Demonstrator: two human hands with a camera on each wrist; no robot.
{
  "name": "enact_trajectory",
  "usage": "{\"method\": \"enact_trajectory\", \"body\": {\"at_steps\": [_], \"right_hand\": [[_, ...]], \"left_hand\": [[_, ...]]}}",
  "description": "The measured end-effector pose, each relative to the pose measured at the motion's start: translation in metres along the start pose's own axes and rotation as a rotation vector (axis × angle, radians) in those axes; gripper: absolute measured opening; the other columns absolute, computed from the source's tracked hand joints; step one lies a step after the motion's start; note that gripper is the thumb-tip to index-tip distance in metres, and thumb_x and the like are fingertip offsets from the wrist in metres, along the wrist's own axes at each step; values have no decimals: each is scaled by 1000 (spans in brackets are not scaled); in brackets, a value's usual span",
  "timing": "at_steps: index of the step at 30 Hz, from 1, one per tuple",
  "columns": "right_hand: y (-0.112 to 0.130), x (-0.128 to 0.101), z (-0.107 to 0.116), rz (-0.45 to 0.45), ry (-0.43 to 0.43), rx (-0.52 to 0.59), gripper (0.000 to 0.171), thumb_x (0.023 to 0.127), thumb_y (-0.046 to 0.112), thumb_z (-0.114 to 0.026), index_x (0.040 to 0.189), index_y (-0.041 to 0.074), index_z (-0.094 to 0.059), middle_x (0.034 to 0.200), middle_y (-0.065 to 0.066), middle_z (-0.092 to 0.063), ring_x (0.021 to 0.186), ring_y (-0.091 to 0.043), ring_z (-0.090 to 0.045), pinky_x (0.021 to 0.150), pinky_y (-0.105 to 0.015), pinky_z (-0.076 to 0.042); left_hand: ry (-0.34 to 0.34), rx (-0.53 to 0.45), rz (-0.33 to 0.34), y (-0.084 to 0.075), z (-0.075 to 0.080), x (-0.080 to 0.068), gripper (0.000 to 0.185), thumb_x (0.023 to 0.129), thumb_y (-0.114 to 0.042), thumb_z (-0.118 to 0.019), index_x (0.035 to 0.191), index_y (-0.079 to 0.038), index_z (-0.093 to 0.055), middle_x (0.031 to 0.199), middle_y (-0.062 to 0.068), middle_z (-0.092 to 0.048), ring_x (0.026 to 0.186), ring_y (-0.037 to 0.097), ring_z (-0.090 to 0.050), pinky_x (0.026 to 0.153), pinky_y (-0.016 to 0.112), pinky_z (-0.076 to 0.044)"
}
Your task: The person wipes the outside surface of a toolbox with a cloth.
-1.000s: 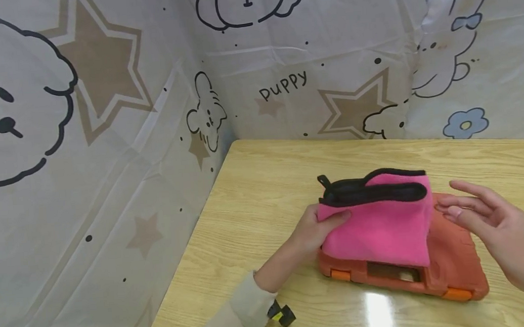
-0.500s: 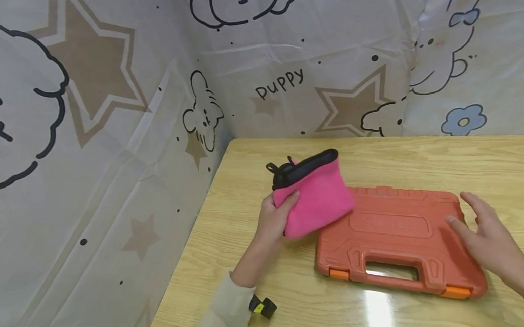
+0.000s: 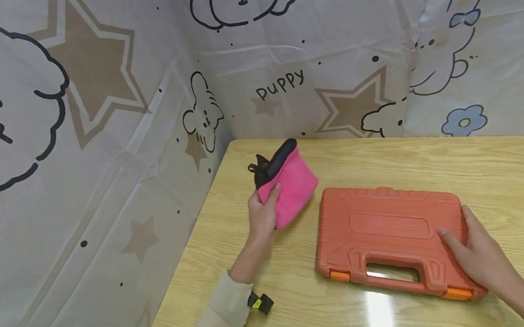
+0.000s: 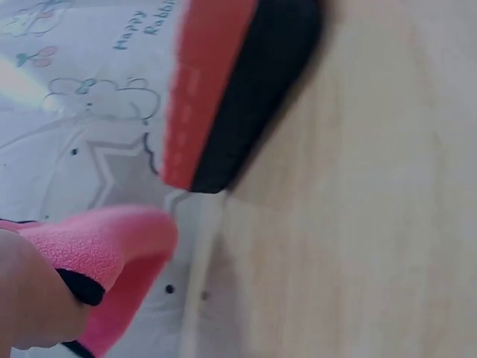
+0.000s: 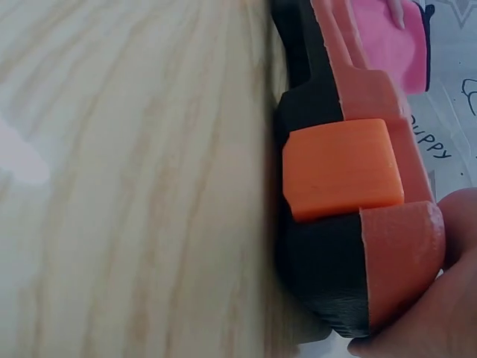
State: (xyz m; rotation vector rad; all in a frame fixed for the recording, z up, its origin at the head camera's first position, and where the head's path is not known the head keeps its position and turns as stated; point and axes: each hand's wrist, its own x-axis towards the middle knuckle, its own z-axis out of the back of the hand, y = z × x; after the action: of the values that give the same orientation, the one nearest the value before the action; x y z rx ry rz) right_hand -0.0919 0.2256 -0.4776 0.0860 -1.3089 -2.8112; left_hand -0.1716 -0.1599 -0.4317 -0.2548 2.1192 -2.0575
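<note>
Pink pouch (image 3: 291, 189) is off the orange tool case (image 3: 392, 238) now — a second ago it lay on the lid; our left hand (image 3: 262, 215) has carried it to the case's 10 o'clock, fingers pinching its edge, held above the bench (image 3: 495, 167). Right hand (image 3: 476, 255) has come down flat on the case's right end, fingers straight, gripping nothing. Lid and both orange latches (image 3: 455, 293) exposed — case looks free to open. Printed curtain (image 3: 105, 144) close at 9 and 12 o'clock; nothing obstructs.
</note>
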Motion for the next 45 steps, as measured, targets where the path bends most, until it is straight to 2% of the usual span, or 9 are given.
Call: {"method": "enact_trajectory", "body": {"at_steps": [5,10,14,19,30,34,38,43,45], "right_hand": [[-3,-1,-3,5,-15,16,79,109,30,-39,152,-12,12,149,-48,1,136,-64,-4,105,-73,-8],[-4,-2,-5,11,-23,26,79,109,30,-39,152,-11,12,149,-47,1,136,-64,-4,105,-74,-8],[-3,-2,-6,2,-28,45,80,108,31,-41,152,-10,12,149,-48,0,135,-65,-7,104,-75,-9],[-2,-2,-6,-28,-22,82,83,108,33,-43,153,-8,14,150,-47,1,135,-65,-8,104,-75,-10],[0,3,0,-192,47,149,94,105,46,-46,152,-9,15,150,-47,-7,133,-61,-23,100,-73,-24],[-2,1,-2,-181,39,130,91,104,45,-48,154,-9,5,146,-46,-25,116,-31,-51,92,-27,-46],[-3,0,-3,-177,28,121,91,103,45,-50,155,-9,2,143,-44,-32,100,-3,-46,66,-5,-34],[-2,1,-1,-202,31,103,92,103,48,-48,154,-10,3,143,-44,-31,106,-27,-51,65,-9,-37],[-1,2,0,-215,36,113,92,104,48,-46,154,-10,5,145,-45,-28,113,-36,-49,80,-20,-46]], "left_hand": [[49,136,-53,11,-10,-5,36,100,-21,-63,131,-3,-60,125,10,-64,118,22,-58,102,39,-42],[213,302,-71,17,-27,-10,44,100,-25,-62,139,-6,-54,135,12,-60,129,26,-52,109,43,-37],[348,491,-93,22,-35,-11,44,96,-30,-67,132,-6,-59,120,10,-67,111,21,-62,97,40,-48],[412,648,-165,23,-40,-13,36,99,-37,-63,119,-8,-69,103,8,-72,93,19,-66,82,37,-53],[404,513,-53,26,-37,-23,29,102,-35,-57,100,-8,-66,51,0,-46,39,12,-45,42,26,-37],[409,504,-29,25,-35,-26,30,102,-37,-57,102,-8,-66,52,0,-47,41,13,-46,43,26,-38],[422,482,-15,24,-31,-30,30,102,-36,-57,94,-8,-64,46,1,-46,37,14,-45,40,26,-35],[474,456,-14,22,-26,-39,32,104,-37,-54,89,-10,-62,43,3,-46,35,17,-45,37,26,-33],[497,448,5,20,-24,-43,37,104,-40,-53,84,-10,-60,43,4,-46,35,18,-45,36,26,-32]]}}
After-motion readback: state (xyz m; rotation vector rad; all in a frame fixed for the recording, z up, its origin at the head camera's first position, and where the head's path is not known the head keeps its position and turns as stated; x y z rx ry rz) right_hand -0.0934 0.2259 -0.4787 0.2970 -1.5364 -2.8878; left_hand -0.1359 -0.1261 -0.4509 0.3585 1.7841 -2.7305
